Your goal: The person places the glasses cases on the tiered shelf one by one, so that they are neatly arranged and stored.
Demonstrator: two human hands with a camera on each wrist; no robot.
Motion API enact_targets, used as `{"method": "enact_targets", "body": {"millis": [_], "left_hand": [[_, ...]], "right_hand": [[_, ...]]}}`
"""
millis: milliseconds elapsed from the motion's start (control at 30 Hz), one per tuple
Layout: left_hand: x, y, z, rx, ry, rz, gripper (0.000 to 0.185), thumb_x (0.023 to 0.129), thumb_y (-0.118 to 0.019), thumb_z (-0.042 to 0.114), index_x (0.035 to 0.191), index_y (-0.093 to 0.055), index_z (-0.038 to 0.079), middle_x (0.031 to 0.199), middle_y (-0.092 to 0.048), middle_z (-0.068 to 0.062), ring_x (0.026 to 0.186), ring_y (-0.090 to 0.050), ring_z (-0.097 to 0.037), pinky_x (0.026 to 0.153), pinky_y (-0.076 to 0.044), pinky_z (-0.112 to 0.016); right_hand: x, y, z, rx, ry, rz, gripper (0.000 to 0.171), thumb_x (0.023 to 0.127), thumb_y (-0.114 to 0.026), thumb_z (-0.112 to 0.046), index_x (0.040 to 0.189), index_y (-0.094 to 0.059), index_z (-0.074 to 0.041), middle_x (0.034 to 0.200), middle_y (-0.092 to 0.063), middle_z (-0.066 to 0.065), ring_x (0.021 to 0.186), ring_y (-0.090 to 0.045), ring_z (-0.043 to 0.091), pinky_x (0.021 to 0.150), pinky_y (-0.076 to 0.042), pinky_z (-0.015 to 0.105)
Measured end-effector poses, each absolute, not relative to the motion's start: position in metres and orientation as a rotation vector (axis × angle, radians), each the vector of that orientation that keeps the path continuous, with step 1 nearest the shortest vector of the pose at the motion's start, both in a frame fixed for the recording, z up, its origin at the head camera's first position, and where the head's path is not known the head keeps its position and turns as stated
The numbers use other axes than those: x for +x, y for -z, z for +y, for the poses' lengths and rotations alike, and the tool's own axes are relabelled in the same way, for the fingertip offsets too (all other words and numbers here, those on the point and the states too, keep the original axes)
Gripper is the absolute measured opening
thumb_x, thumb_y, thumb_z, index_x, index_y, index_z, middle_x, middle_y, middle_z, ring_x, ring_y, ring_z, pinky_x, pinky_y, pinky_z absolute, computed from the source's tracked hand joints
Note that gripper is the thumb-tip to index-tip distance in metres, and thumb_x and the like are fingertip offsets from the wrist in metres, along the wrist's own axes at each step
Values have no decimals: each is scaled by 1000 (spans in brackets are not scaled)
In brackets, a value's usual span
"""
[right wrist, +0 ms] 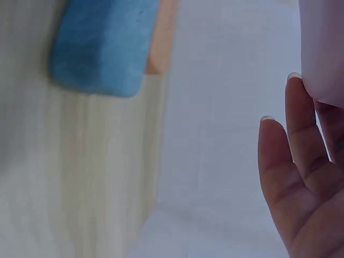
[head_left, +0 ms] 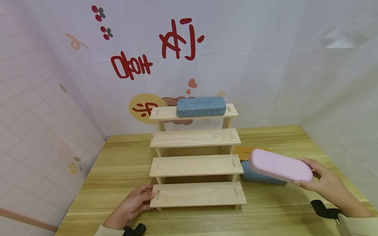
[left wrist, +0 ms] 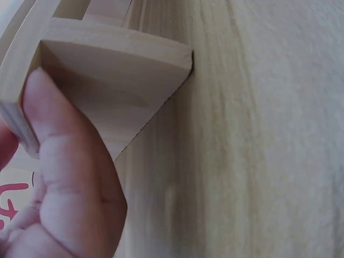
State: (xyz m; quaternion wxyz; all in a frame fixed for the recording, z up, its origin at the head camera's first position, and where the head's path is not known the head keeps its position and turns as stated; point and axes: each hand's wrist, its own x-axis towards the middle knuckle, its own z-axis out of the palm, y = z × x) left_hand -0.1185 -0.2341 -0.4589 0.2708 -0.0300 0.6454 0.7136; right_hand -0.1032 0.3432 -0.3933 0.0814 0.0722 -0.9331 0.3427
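Note:
My right hand (head_left: 322, 178) grips one end of a smooth pink glasses case (head_left: 280, 165), held tilted above the table to the right of a stepped wooden display rack (head_left: 196, 165). In the right wrist view a pink end (right wrist: 325, 59) of that case shows at the upper right, by the fingertips. My left hand (head_left: 137, 201) pinches the left end of the rack's lowest shelf (head_left: 198, 195); the left wrist view shows a finger (left wrist: 59, 118) against the board's underside. A blue glasses case (head_left: 201, 107) lies lengthwise on the top shelf. The three lower shelves hold nothing.
Right of the rack, a second blue case (head_left: 254, 175) and a yellow-orange case (head_left: 249, 152) lie on the wood-grain table (head_left: 124, 164), partly hidden behind the pink one. A printed cloth backdrop (head_left: 251, 65) stands behind and along both sides.

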Motion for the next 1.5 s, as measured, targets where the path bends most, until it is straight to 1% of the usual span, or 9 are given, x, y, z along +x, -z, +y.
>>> {"method": "enact_targets", "body": {"millis": [67,200,433,733,933,1000,1200,1333,1500], "left_hand": [[-118,458,-234,-85,-1920,1742,62,88,-57,15,132,-24,-13,104,-55,-7,84,-60,-19,68,-49,-30],[-118,458,-234,-82,-1919,1741,62,87,-57,15,132,-25,-13,104,-56,-7,85,-60,-19,68,-49,-30],[-118,458,-234,-71,-1926,1729,59,89,-55,14,132,-25,-12,103,-56,-6,84,-60,-18,68,-49,-29],[-117,461,-234,-63,-1934,1727,58,90,-54,12,133,-24,-12,102,-57,-4,83,-60,-18,67,-49,-29],[-117,463,-234,-59,-1934,1734,58,90,-54,13,133,-24,-12,102,-56,-5,83,-59,-18,66,-48,-29],[-116,463,-233,-58,-1933,1736,58,90,-54,13,133,-24,-12,102,-56,-5,83,-59,-18,67,-48,-29],[-117,463,-233,-63,-1935,1733,59,90,-54,13,133,-23,-12,103,-56,-5,83,-59,-18,67,-48,-29],[-116,462,-233,-66,-1940,1728,59,90,-54,13,133,-23,-13,103,-56,-6,83,-59,-18,67,-49,-30],[-116,460,-233,-69,-1943,1727,59,90,-54,13,133,-22,-13,102,-56,-5,83,-59,-18,67,-49,-29]], "right_hand": [[-106,389,339,226,-1039,-2782,73,72,-76,-20,135,-40,-11,120,-31,-33,94,-34,-22,69,-33,3],[-114,381,331,271,-1074,-2748,73,72,-76,-16,135,-39,-13,126,-36,-21,97,-36,-20,72,-32,2],[-129,363,316,370,-1104,-2704,71,70,-76,-12,132,-42,-11,126,-42,-8,98,-39,-15,74,-33,3],[-149,345,296,407,-1114,-2664,71,65,-80,-13,128,-47,-9,120,-46,-9,98,-42,-8,75,-33,4],[-161,336,283,503,-1049,-2690,72,68,-79,-18,130,-45,-6,124,-45,9,97,-40,-9,74,-34,6],[-165,333,278,514,-1029,-2699,72,67,-79,-20,130,-45,-6,122,-47,11,95,-42,-8,72,-35,8],[-179,326,261,539,-1077,-2713,70,65,-81,-21,128,-49,-13,121,-50,5,92,-47,3,72,-38,14],[-188,324,250,593,-1085,-2709,70,66,-80,-22,127,-49,-11,122,-49,6,94,-46,4,75,-38,13],[-201,323,235,660,-1113,-2726,67,68,-79,-25,127,-49,-11,124,-48,7,98,-45,15,79,-39,17]]}}
